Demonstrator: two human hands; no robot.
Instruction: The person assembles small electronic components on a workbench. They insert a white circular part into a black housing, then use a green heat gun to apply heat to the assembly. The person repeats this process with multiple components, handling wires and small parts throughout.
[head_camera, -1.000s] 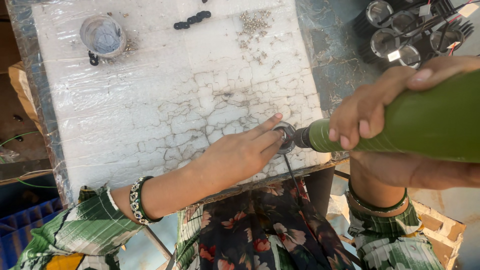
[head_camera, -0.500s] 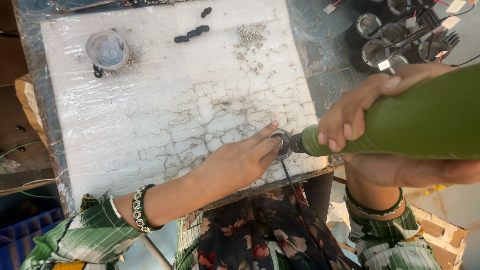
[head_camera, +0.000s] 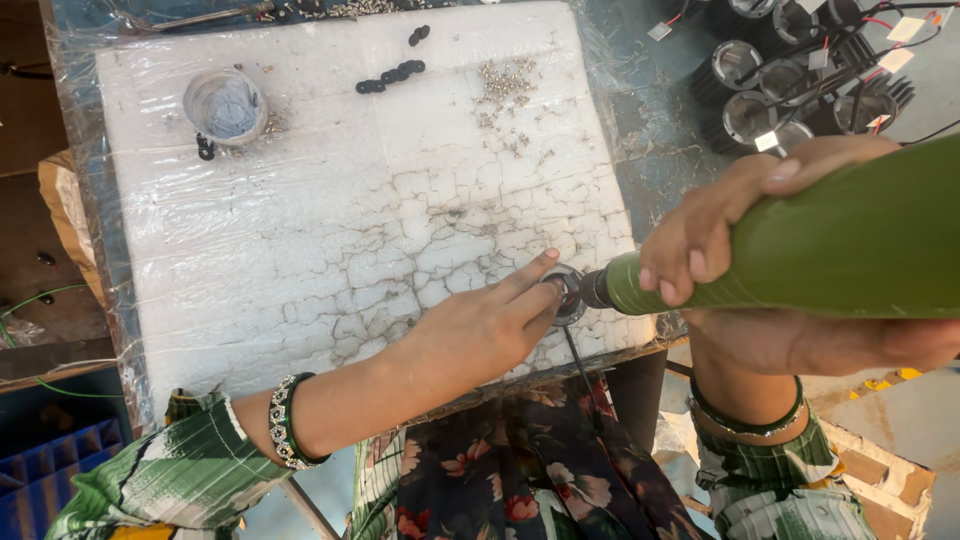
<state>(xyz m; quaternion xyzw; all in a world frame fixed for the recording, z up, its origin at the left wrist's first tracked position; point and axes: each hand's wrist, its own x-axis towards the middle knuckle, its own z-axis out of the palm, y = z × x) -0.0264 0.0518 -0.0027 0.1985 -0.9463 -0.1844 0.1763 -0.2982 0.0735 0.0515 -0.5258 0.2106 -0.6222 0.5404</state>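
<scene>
My right hand (head_camera: 735, 240) grips a thick green power screwdriver (head_camera: 800, 250) held almost level, its tip pointing left at a small round metal part (head_camera: 566, 292). My left hand (head_camera: 480, 325) rests on the white cracked foam board (head_camera: 330, 200) and pinches that round part between thumb and fingers near the board's front right edge. A thin black wire (head_camera: 578, 360) hangs down from the part.
A small clear cup (head_camera: 225, 105) stands at the board's far left. Black rings (head_camera: 390, 76) and a scatter of small screws (head_camera: 505, 90) lie at the far middle. Several black round housings with wires (head_camera: 800, 90) sit at the far right. A blue crate (head_camera: 40, 480) is low left.
The view has shifted a little, so the board sits lower in frame. Both hands keep the same hold on the part and the screwdriver.
</scene>
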